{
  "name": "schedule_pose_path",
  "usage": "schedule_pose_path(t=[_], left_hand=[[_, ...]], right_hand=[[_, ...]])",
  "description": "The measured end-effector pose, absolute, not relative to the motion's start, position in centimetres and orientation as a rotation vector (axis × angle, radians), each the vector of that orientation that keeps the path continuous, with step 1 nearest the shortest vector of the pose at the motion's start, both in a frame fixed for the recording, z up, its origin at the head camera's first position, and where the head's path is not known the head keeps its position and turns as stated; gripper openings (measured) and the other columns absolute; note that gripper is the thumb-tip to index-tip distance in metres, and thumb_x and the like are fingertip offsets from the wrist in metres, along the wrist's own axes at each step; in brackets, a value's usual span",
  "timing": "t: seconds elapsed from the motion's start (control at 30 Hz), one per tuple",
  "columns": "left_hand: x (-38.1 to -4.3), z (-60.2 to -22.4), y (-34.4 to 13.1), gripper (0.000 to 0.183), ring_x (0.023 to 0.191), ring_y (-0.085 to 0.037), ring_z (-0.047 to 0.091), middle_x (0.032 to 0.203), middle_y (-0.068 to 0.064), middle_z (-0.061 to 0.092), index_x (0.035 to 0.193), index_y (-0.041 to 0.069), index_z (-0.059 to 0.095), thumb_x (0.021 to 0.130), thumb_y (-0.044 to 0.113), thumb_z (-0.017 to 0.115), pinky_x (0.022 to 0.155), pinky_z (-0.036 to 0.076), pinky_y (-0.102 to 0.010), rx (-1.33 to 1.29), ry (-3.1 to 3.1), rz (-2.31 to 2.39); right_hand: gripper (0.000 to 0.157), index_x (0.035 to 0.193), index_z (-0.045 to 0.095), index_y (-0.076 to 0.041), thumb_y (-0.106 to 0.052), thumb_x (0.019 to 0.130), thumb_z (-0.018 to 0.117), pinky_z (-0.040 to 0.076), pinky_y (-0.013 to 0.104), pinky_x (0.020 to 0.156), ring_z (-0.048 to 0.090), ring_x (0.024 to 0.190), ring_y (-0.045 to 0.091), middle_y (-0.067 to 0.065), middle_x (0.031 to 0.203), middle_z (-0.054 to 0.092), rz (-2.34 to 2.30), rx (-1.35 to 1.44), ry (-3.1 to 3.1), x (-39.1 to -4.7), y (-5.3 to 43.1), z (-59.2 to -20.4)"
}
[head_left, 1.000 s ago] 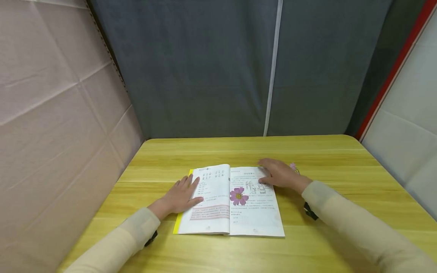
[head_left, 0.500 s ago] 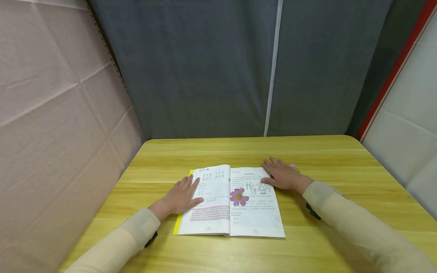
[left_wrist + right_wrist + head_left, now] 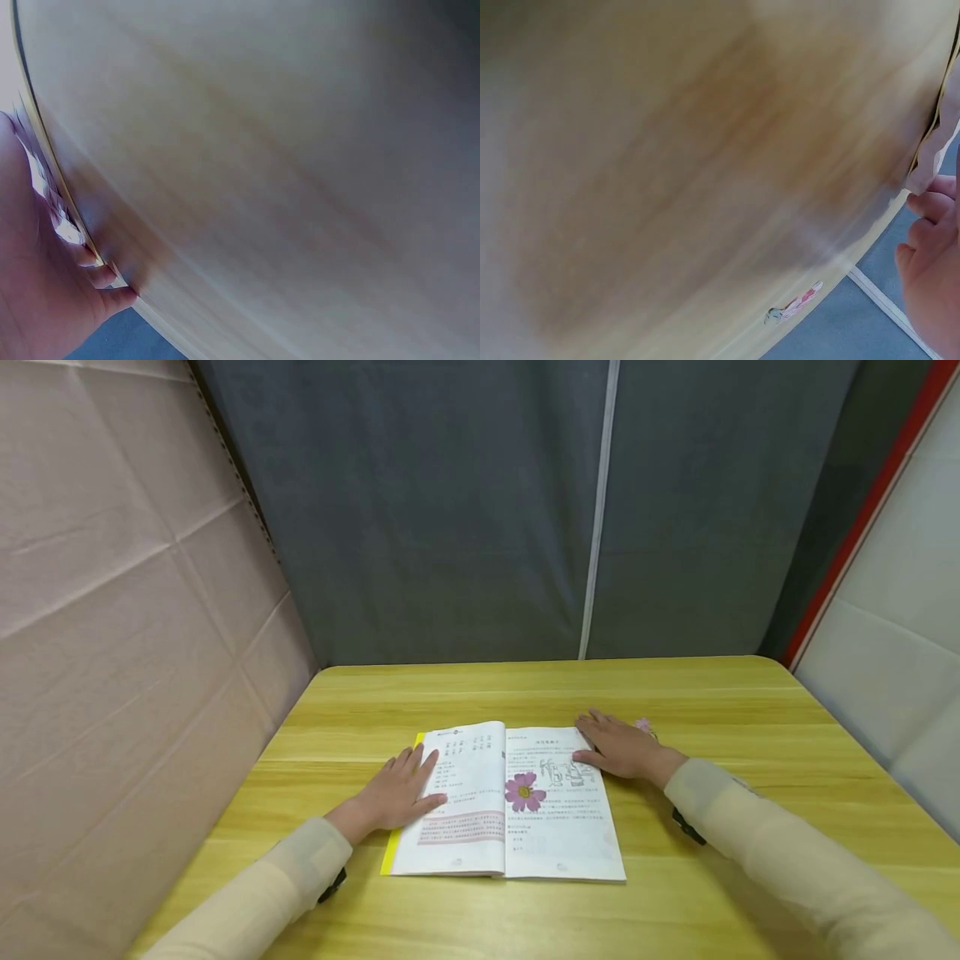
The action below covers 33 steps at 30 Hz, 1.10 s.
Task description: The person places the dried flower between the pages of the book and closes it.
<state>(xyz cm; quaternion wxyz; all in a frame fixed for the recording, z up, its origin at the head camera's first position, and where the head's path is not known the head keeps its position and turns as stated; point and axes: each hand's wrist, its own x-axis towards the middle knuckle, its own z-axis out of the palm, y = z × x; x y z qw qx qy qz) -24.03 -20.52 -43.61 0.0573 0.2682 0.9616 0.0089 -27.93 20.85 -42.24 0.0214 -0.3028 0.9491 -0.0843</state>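
An open book (image 3: 555,852) with printed text and a yellow cover edge lies in the middle of the table in the head view. A pressed purple flower (image 3: 525,793) with a yellow centre lies on its right page, close to the spine. My left hand (image 3: 401,793) rests with spread fingers over the left page's outer edge. At the upper outer corner of the right page, my right hand (image 3: 618,745) rests, thumb on the page and fingers reaching past the edge. A second, smaller pink flower (image 3: 799,301) lies on the table, partly hidden behind the right hand in the head view.
The wood-grain table (image 3: 480,918) stretches around the book. Behind it hangs a dark grey curtain (image 3: 420,527) with a pale vertical strip. A pinkish cloth wall (image 3: 135,635) stands at the left, a white panel (image 3: 892,635) at the right.
The right hand has shifted slightly right at the corner, its fingers now lying flatter and uncovering more of the right page. The left hand, book and purple flower have stayed in place.
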Motion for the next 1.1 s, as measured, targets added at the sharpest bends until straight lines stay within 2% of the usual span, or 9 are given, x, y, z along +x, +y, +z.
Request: schedule_pose_path(t=[0.27, 0.43, 0.53, 0.73, 0.97, 1.1], left_hand=[[-24.0, -43.6, -20.5, 0.085, 0.143, -0.043, 0.015, 0.158, -0.025, 0.011, 0.156, 0.006, 0.014, 0.097, 0.064, 0.031, 0.11, 0.02, -0.057, 0.805, 2.91, 0.038], [-24.0, -43.6, -20.6, 0.085, 0.142, -0.044, 0.016, 0.158, -0.026, 0.011, 0.156, 0.005, 0.014, 0.098, 0.064, 0.032, 0.11, 0.02, -0.057, 0.811, 2.918, 0.04], [-23.9, -43.6, -20.5, 0.085, 0.142, -0.044, 0.016, 0.157, -0.026, 0.011, 0.156, 0.004, 0.014, 0.098, 0.064, 0.032, 0.11, 0.021, -0.057, 0.816, 2.921, 0.036], [-23.9, -43.6, -20.5, 0.085, 0.142, -0.044, 0.017, 0.157, -0.026, 0.012, 0.156, 0.004, 0.015, 0.098, 0.064, 0.032, 0.11, 0.021, -0.057, 0.821, 2.92, 0.03], [-24.0, -43.6, -20.6, 0.085, 0.142, -0.044, 0.016, 0.157, -0.026, 0.012, 0.156, 0.004, 0.015, 0.098, 0.064, 0.032, 0.11, 0.021, -0.057, 0.823, 2.919, 0.035], [-24.0, -43.7, -20.7, 0.085, 0.142, -0.044, 0.016, 0.158, -0.025, 0.011, 0.156, 0.005, 0.014, 0.098, 0.064, 0.031, 0.11, 0.02, -0.057, 0.824, 2.915, 0.036]], right_hand=[[0.066, 0.137, 0.048, 0.006, -0.041, 0.093, 0.064, 0.035, 0.055, 0.103, 0.04, 0.129, 0.047, 0.03, 0.137, 0.047, -0.321, -1.04, 3.08, -27.7, 20.5, -41.9], [0.052, 0.127, 0.057, 0.005, -0.028, 0.09, 0.072, 0.045, 0.05, 0.095, 0.058, 0.111, 0.037, 0.021, 0.122, 0.061, -0.513, -1.036, 3.108, -27.6, 20.1, -41.4], [0.045, 0.125, 0.06, 0.003, -0.025, 0.091, 0.071, 0.047, 0.047, 0.092, 0.062, 0.105, 0.031, 0.016, 0.119, 0.064, -0.699, -0.905, 3.054, -27.4, 19.7, -40.9], [0.035, 0.123, 0.062, 0.001, -0.022, 0.096, 0.065, 0.049, 0.044, 0.085, 0.06, 0.099, 0.027, 0.013, 0.113, 0.066, -1.089, -0.697, 2.9, -27.0, 19.2, -40.1], [0.045, 0.129, 0.055, 0.004, -0.028, 0.098, 0.06, 0.052, 0.04, 0.082, 0.061, 0.104, 0.029, 0.018, 0.116, 0.063, -1.512, -0.496, 2.684, -26.7, 18.5, -38.8], [0.052, 0.137, 0.048, 0.004, -0.032, 0.1, 0.056, 0.053, 0.041, 0.08, 0.059, 0.108, 0.033, 0.023, 0.126, 0.057, -1.703, -0.398, 2.493, -26.6, 18.1, -37.9]])
